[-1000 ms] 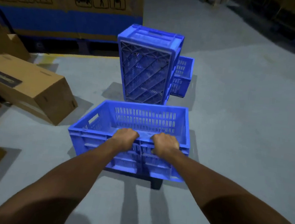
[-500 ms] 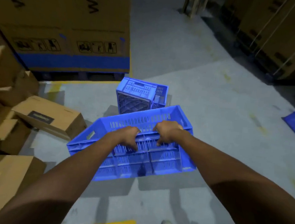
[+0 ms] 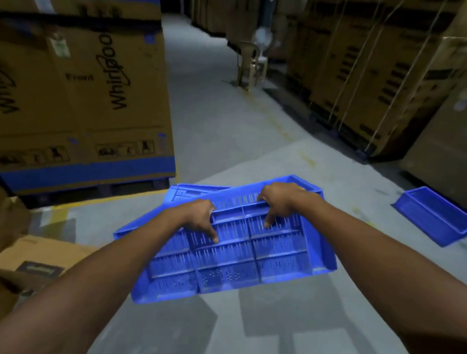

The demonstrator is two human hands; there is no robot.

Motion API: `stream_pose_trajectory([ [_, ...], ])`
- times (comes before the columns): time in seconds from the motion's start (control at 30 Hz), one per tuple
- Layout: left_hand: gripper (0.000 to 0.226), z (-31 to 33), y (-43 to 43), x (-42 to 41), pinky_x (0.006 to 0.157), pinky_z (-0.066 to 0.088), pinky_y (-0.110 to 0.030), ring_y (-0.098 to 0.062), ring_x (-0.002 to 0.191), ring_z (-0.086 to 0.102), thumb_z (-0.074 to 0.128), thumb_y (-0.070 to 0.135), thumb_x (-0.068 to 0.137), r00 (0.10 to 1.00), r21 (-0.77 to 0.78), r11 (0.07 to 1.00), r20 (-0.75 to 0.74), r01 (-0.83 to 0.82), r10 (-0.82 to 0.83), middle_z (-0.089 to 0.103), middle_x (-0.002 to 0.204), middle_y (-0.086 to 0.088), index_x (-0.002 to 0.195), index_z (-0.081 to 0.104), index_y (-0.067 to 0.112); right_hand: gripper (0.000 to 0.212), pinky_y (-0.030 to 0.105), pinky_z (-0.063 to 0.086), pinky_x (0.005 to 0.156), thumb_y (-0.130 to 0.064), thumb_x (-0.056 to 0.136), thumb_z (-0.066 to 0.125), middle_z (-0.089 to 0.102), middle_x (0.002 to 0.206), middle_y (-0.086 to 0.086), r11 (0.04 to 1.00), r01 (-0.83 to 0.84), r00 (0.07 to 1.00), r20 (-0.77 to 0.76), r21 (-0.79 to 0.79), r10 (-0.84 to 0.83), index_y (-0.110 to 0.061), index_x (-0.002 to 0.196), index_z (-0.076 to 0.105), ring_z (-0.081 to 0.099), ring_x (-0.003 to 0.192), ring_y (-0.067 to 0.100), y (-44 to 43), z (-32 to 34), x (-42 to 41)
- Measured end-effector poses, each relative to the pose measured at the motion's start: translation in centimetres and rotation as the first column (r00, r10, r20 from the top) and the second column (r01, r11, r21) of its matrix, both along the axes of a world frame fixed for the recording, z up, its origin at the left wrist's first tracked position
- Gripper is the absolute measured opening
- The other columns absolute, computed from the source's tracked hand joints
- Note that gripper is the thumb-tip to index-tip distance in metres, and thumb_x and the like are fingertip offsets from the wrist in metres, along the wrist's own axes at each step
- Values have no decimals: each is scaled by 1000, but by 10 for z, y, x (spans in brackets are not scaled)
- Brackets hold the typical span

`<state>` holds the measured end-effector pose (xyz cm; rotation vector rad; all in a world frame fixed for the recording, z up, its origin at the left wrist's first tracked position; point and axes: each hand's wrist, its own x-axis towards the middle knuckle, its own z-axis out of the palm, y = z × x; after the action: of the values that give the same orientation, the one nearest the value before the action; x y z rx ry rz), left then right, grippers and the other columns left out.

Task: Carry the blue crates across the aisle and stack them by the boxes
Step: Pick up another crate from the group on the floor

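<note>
Lifted and tipped since before, 1 of 3 blue crates (image 3: 237,250) is grasped by left grip (image 3: 197,220) and right grip (image 3: 279,202).

– How is the light?
– Dim overall. The grey floor (image 3: 231,125) is brightest mid-aisle, and the far stacked cartons (image 3: 376,76) sink into darkness.
– Shadows?
– Soft, doubled ones lie on the floor below the held blue crate (image 3: 237,250).
– Sharpness?
– Motion blur smears the large printed box (image 3: 78,92); straight lines bow toward the frame edges.
</note>
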<state>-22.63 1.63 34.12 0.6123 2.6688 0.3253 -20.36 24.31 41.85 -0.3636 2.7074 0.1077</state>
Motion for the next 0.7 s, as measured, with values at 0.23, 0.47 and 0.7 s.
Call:
stream_pose_trajectory([
  [0.23, 57, 28, 109, -44, 62, 42, -35, -24, 72, 51, 88, 50, 58, 981, -8, 988, -119, 155, -155, 51, 68, -2, 63, 41, 18, 63, 32, 43, 73, -44, 61, 87, 66, 116, -2, 991, 131, 987, -89, -5, -131, -25, 117, 64, 61, 108, 23, 110, 18, -16],
  [0.47, 37, 68, 270, -107, 65, 44, -35, -29, 91, 61, 80, 45, 71, 892, -132, 959, -351, 252, -283, 66, 90, -10, 79, 59, 16, 60, 36, 48, 77, -54, 60, 85, 66, 113, 4, 956, 292, 935, -214, 5, -284, -20, 102, 61, 62, 103, 28, 257, 26, -61],
  [0.7, 21, 90, 401, -165, 76, 46, -37, -35, 104, 61, 61, 35, 86, 711, -262, 942, -621, 208, -330, 67, 108, -11, 100, 63, 20, 29, 40, 47, 86, -28, 86, 64, 63, 117, 9, 936, 349, 796, -514, -42, -319, -23, 115, 62, 61, 107, 32, 369, 18, -98],
])
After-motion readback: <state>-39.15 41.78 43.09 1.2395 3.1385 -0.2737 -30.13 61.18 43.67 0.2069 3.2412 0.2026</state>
